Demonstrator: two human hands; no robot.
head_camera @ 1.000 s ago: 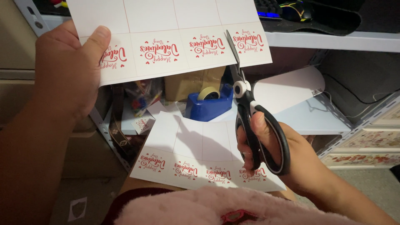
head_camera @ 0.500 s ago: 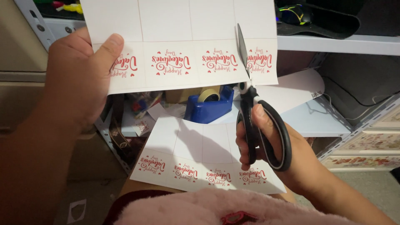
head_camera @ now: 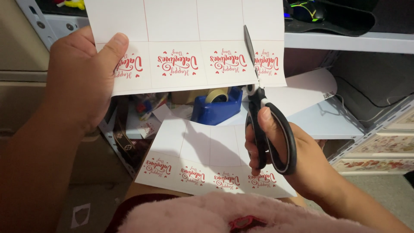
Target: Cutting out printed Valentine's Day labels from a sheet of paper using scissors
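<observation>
Head view, looking down on paper cutting in front of a grey metal shelving unit [head_camera: 345, 43]. The unit's flat, matt shelves carry a blue tape dispenser [head_camera: 217, 108] of rounded moulded plastic and a loosely curled white sheet [head_camera: 302, 92].

The held printed sheet [head_camera: 185, 43] is thin, smooth white paper ruled by faint lines into rectangular panels; its bottom row bears red script with small hearts. It stands upright between the two hands, above a second printed sheet [head_camera: 207, 159] of the same pattern, which lies flat on a brown surface below. A pink fleecy fabric [head_camera: 224, 215], soft and napped, fills the bottom edge.

The left hand [head_camera: 79, 80] has its grip clenched on the held sheet's left margin, thumb pressed on the front. The right hand [head_camera: 284, 159] has its grip closed through the loops of the scissors [head_camera: 263, 116], which have black glossy handles and narrow steel blades. The blades point up and have entered the bottom edge along the ruled line left of the rightmost panel.

Judged from this position, a clean cut calls for keeping the sheet taut, holding the blades in line with the ruling, and closing them in long strokes without snapping the tips fully together.
</observation>
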